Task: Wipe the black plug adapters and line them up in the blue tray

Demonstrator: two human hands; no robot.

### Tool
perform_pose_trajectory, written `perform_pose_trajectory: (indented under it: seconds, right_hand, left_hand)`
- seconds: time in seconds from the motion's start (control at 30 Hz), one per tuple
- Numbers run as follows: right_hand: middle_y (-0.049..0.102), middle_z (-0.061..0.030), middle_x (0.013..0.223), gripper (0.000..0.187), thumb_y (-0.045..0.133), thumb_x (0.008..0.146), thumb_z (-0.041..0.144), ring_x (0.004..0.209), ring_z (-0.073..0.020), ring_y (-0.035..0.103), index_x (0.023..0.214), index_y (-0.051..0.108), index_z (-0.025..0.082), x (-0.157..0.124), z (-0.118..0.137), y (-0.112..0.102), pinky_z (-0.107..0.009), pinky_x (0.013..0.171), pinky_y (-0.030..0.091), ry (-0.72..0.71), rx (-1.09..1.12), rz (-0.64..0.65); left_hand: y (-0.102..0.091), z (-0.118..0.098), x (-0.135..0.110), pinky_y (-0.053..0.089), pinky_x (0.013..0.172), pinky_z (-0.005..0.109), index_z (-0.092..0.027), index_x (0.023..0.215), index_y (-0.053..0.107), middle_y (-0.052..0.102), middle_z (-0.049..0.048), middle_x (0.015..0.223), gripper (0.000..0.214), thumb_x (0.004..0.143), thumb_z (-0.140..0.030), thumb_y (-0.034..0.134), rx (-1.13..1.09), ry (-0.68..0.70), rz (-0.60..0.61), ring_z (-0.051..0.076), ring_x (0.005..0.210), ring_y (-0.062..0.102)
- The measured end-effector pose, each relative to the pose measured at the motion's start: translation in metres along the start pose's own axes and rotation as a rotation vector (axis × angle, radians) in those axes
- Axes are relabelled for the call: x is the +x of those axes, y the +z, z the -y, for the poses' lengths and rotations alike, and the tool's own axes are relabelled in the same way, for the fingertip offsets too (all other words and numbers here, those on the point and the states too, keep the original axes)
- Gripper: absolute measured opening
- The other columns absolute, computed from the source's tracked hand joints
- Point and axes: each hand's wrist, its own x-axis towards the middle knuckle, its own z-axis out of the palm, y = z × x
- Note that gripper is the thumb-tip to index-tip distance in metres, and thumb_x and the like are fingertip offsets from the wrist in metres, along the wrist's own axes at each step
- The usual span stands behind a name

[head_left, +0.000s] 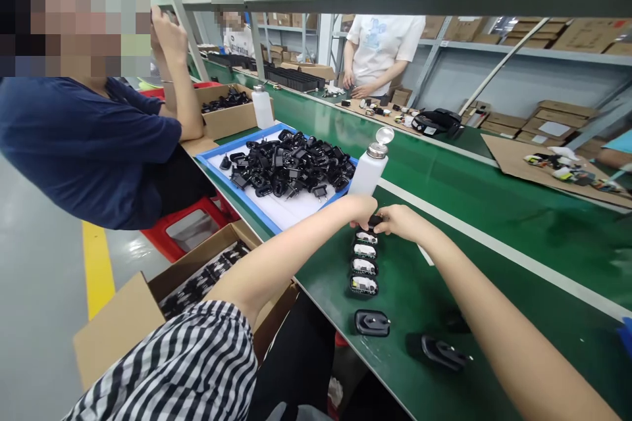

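Fingers of my left hand (363, 210) and right hand (401, 220) meet pinched on a small black adapter (375, 220) at frame centre, topping a row of adapters (364, 268) running down toward me on the green tabletop (494, 223), both hands equally near.

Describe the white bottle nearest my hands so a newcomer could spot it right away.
On the green conveyor belt, look just past the blue tray heaped with black plugs. The white bottle stands upright at the tray's right corner, just beyond both hands. Unlike the capped bottle farther back, its round lid is flipped open.
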Motion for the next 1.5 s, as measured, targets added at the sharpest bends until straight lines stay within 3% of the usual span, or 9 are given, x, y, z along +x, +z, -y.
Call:
perform_pose_trajectory:
  seconds: [0.27,0.4,0.63,0.7,0.93,1.07,1.17,1.37,1.5]
  right_hand:
    - [0.058,-0.0045,0.079,0.042,0.054,0.07,0.025,0.071,-0.0191,0.054,0.109,0.044,0.013,-0.006,-0.004,-0.005,-0.025,0.061,0.04,-0.027,0.019,-0.085]
    - [0.058,-0.0033,0.074,0.046,0.049,0.071,0.03,0.067,-0.0197,0.054,0.114,0.041,0.014,-0.023,-0.008,-0.022,-0.027,0.059,0.041,0.036,-0.039,-0.206]
    - [0.056,-0.003,0.072,0.041,0.041,0.072,0.03,0.061,-0.018,0.05,0.11,0.046,0.015,-0.052,0.003,-0.025,-0.027,0.054,0.038,-0.074,-0.038,-0.397]
    - [0.054,-0.002,0.068,0.041,0.042,0.071,0.031,0.057,-0.0163,0.048,0.109,0.047,0.015,-0.055,0.014,-0.022,-0.026,0.053,0.036,-0.148,0.027,-0.428]
    - [0.046,0.0019,0.057,0.038,0.053,0.065,0.037,0.048,-0.0112,0.04,0.096,0.056,0.016,-0.037,0.048,-0.02,-0.022,0.047,0.03,-0.304,0.232,-0.415]
    - [0.046,0.0022,0.054,0.023,0.055,0.06,0.036,0.046,-0.0095,0.038,0.067,0.057,0.014,-0.032,0.042,-0.015,-0.021,0.045,0.028,-0.268,0.31,-0.389]
    - [0.047,0.0019,0.054,0.025,0.052,0.062,0.039,0.044,-0.0095,0.039,0.069,0.054,0.014,-0.035,0.034,-0.011,-0.021,0.043,0.029,-0.255,0.477,-0.295]
    - [0.05,0.0002,0.06,0.028,0.053,0.058,0.034,0.045,-0.0099,0.039,0.079,0.059,0.016,-0.05,0.04,-0.024,-0.023,0.044,0.034,-0.317,0.543,-0.264]
    - [0.053,-0.0015,0.068,0.027,0.053,0.057,0.033,0.055,-0.013,0.045,0.078,0.06,0.017,-0.055,0.044,-0.03,-0.024,0.051,0.038,-0.363,0.514,-0.271]
  left_hand:
    - [0.005,0.069,-0.028,0.037,0.08,0.029,-0.019,0.098,0.054,0.055,0.0075,0.1,0.032,0.069,-0.012,0.043,-0.042,-0.244,-0.539,0.02,0.095,0.049]
    - [0.014,0.099,-0.021,0.037,0.08,0.032,-0.019,0.096,0.056,0.057,0.0083,0.095,0.033,0.068,-0.008,0.043,-0.072,-0.311,-0.63,0.022,0.093,0.049]
    - [0.007,0.099,-0.03,0.04,0.074,0.028,-0.017,0.094,0.057,0.059,0.0068,0.089,0.027,0.072,-0.014,0.041,-0.264,-0.258,-0.728,0.018,0.084,0.052]
    - [-0.001,0.092,-0.042,0.042,0.063,0.022,-0.017,0.089,0.059,0.06,0.0036,0.075,0.024,0.071,-0.014,0.043,-0.406,-0.19,-0.647,0.012,0.067,0.054]
    - [-0.008,0.054,-0.054,0.035,0.044,0.017,-0.011,0.056,0.05,0.045,-0.0022,0.044,0.013,0.057,0.001,0.046,-1.126,0.051,0.064,0.005,0.04,0.042]
    - [0.004,0.05,-0.06,0.038,0.047,0.019,-0.011,0.068,0.054,0.051,-0.001,0.051,0.01,0.061,-0.006,0.051,-1.095,0.083,-0.063,0.005,0.044,0.045]
    - [0.014,0.055,-0.07,0.04,0.053,0.017,-0.017,0.089,0.055,0.057,0.0022,0.086,0.028,0.062,-0.01,0.053,-1.083,0.243,-0.208,0.006,0.061,0.052]
    - [0.019,0.057,-0.072,0.043,0.064,0.022,-0.018,0.103,0.049,0.057,0.0061,0.094,0.04,0.064,-0.014,0.055,-1.338,0.517,0.143,0.013,0.073,0.057]
    - [0.016,0.05,-0.061,0.042,0.058,0.018,-0.016,0.095,0.054,0.06,0.0028,0.079,0.029,0.066,-0.011,0.054,-1.435,0.503,0.158,0.008,0.061,0.056]
